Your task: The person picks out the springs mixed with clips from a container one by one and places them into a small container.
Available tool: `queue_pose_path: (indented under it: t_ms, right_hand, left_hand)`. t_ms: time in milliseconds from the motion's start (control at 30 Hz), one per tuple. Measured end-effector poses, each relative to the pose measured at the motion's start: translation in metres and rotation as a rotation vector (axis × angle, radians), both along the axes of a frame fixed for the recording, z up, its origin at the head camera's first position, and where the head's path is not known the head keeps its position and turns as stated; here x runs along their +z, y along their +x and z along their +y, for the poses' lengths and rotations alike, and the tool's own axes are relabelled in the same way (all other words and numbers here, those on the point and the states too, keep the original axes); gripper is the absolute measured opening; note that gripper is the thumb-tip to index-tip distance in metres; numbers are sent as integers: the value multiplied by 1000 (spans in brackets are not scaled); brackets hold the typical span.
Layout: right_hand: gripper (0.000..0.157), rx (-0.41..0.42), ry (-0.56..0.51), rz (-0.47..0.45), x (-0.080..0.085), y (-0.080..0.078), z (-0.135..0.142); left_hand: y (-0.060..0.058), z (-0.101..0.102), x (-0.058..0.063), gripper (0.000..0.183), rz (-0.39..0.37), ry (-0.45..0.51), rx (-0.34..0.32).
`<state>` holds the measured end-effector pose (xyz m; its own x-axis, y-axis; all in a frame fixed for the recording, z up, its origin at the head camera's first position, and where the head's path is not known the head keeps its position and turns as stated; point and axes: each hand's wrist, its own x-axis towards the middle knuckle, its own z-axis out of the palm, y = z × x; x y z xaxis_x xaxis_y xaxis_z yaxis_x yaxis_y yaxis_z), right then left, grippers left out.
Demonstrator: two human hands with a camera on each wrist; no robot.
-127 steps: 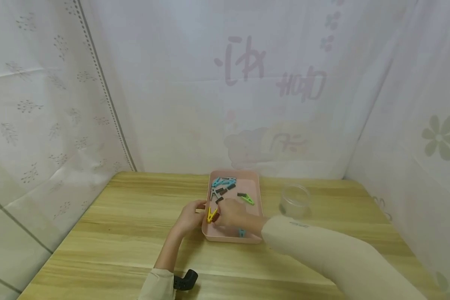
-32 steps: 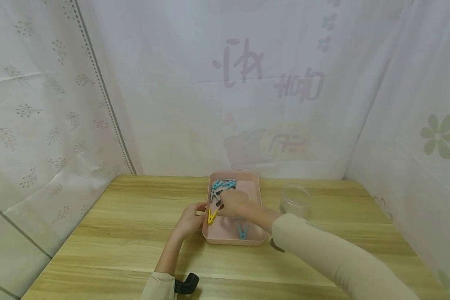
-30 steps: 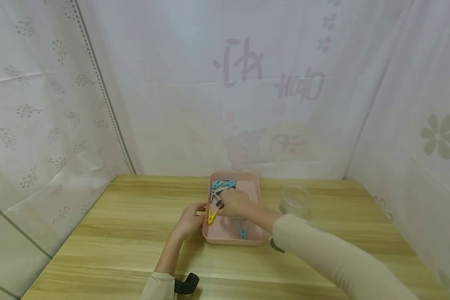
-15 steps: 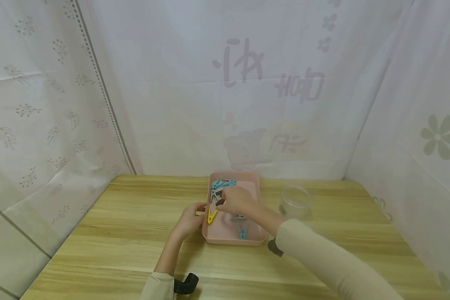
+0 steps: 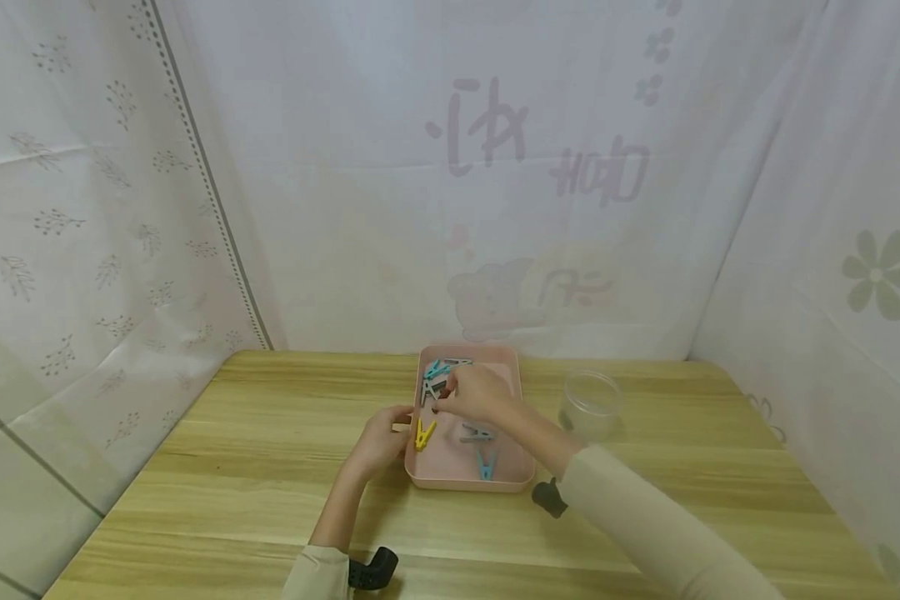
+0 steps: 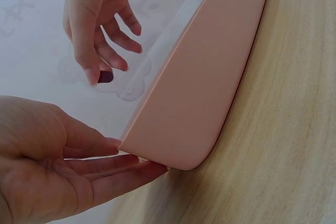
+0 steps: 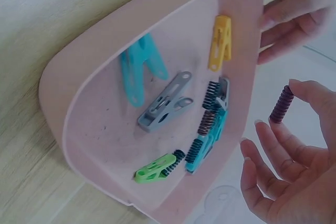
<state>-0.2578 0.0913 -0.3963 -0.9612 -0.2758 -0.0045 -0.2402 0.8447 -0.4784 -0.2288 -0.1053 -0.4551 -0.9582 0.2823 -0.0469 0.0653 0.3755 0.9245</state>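
Note:
My right hand (image 5: 482,393) is above the pink tray (image 5: 468,485), pinching a dark coil spring (image 7: 282,104) between thumb and index finger; its other fingers are loosely bent. My left hand (image 5: 378,439) touches the tray's outer left wall with nearly straight fingers, thumb tip near the rim in the left wrist view. Inside the tray lie a yellow clothespin (image 7: 220,43), a blue clothespin (image 7: 137,69), a grey clothespin (image 7: 164,104) and a green clothespin (image 7: 155,169). Along one wall, several loose springs (image 7: 206,123) lie beside more blue and grey clothespins. The right hand hides the green one in the head view.
A clear round container (image 5: 592,402) stands on the wooden table (image 5: 255,483) to the right of the tray. Printed curtains (image 5: 345,250) enclose the table's back and sides. A dark camera mount (image 5: 373,568) sits at the left wrist.
My right hand moved from beside the yellow clothespin to the springs further back. It has since lifted slightly, a spring in its fingertips. The left hand has stayed at the tray wall.

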Motion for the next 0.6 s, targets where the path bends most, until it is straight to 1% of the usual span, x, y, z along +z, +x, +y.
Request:
queue_pose_path:
  t_ms: [267, 367, 500, 600]
  right_hand:
    - [27, -9, -63, 4, 0, 0, 4]
    - [24, -15, -92, 2, 0, 0, 7]
    - [21, -17, -111, 27, 2, 2, 10]
    - [21, -17, -120, 44, 3, 2, 14]
  left_hand:
    - [0, 0, -1, 44, 11, -5, 3]
    - [1, 0, -1, 44, 7, 1, 6]
    - [0, 0, 0, 44, 7, 1, 6]
    - [0, 1, 1, 44, 11, 0, 7]
